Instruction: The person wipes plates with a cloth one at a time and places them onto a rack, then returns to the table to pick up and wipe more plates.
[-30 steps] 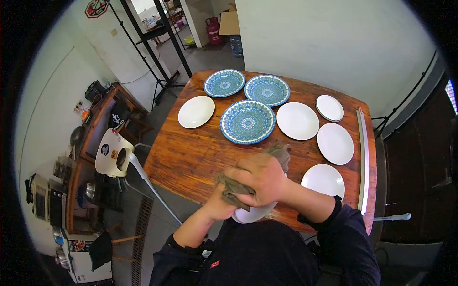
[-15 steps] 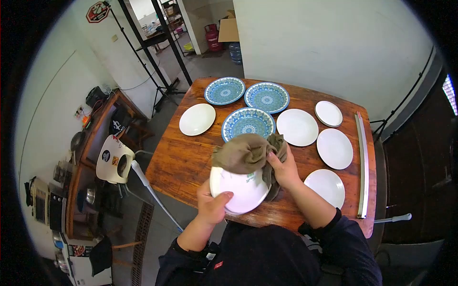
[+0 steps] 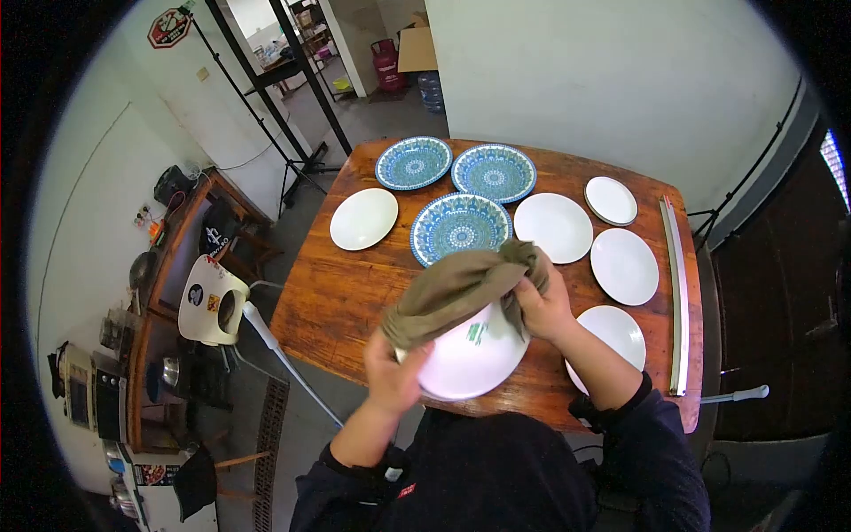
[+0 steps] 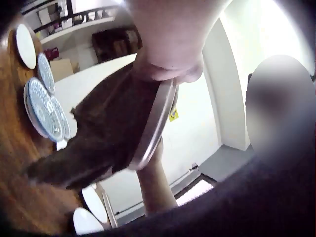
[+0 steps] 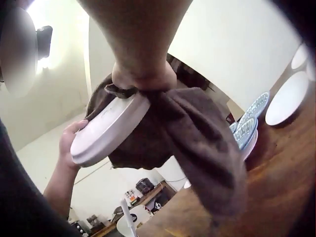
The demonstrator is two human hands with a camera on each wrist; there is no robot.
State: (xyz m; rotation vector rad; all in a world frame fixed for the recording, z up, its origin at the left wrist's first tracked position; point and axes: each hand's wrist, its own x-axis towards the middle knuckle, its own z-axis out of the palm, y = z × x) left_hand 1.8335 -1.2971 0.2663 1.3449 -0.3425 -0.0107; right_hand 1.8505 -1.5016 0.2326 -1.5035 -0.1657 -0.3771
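I see the left hand (image 3: pixel 393 377) gripping the white plate (image 3: pixel 474 362), right hand (image 3: pixel 547 306) pinching the cloth (image 3: pixel 452 293) at its edge; I'd wipe gently, grip firm.

Far side: I see two blue patterned round plates (image 3: pixel 414 163) on the brown wooden table (image 3: pixel 319 306).
Middle: a third, between two plain white plates (image 3: pixel 553 228).
Right: three more, then a long silver bar (image 3: pixel 675 297).
Near side: white round dish (image 3: pixel 470 362), brown cloth (image 3: pixel 454 294) across its far part.
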